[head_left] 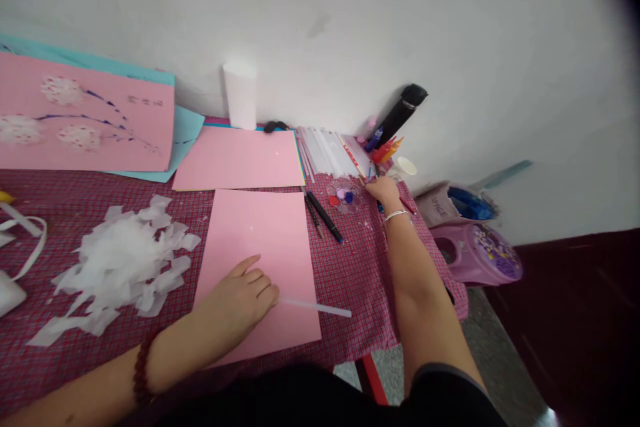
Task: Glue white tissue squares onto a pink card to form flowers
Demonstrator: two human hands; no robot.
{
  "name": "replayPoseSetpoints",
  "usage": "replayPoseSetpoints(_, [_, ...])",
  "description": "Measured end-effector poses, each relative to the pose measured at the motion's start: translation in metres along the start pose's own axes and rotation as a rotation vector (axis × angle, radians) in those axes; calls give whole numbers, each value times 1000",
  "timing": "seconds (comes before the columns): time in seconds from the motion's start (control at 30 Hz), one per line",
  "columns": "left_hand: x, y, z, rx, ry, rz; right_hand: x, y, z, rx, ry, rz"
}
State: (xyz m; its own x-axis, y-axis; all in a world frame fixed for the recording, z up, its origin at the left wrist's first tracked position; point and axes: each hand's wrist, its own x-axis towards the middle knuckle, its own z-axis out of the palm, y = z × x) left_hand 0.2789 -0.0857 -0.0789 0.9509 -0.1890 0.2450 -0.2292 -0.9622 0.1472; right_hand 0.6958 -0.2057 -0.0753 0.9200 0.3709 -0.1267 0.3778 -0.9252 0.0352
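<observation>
My left hand (250, 293) lies over the sheet of pink paper (265, 233), index finger stretched forward and the other fingers curled. A translucent white stick (320, 307) sticks out from under its curled fingers and runs past the paper's right edge. My right hand (384, 191) reaches to the far right of the table, fingers bent down among small items beside the paint palette (342, 196). What its fingertips grip is too small to make out. A black pen (325, 217) and a dark patterned pencil (314, 215) lie between the paper and the palette.
White tissue strips (130, 253) are heaped left of the paper. Behind it are stacked pink sheets (240, 159), a white roll (241, 95) and a bundle of translucent sticks (327, 152). Paint bottles (386, 150) and a paper cup (406, 165) stand far right; a purple stool (470, 253) is beyond.
</observation>
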Motion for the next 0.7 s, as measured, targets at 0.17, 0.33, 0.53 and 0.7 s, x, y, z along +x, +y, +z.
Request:
replayPoseSetpoints(0.17, [-1,0,5,-28,-18,2,-5,6,-2,0,78,16])
replayPoseSetpoints(0.33, [-1,-1,8,-27,-20,2,-10,-11,5,-9,111,-36])
replayPoseSetpoints(0.53, [-3,-4,8,-31,7,-6,-7,-24,8,-58,99,-12])
replayPoseSetpoints(0.7, [-1,-3,5,-48,-18,-19,-1,-24,3,-102,48,-13])
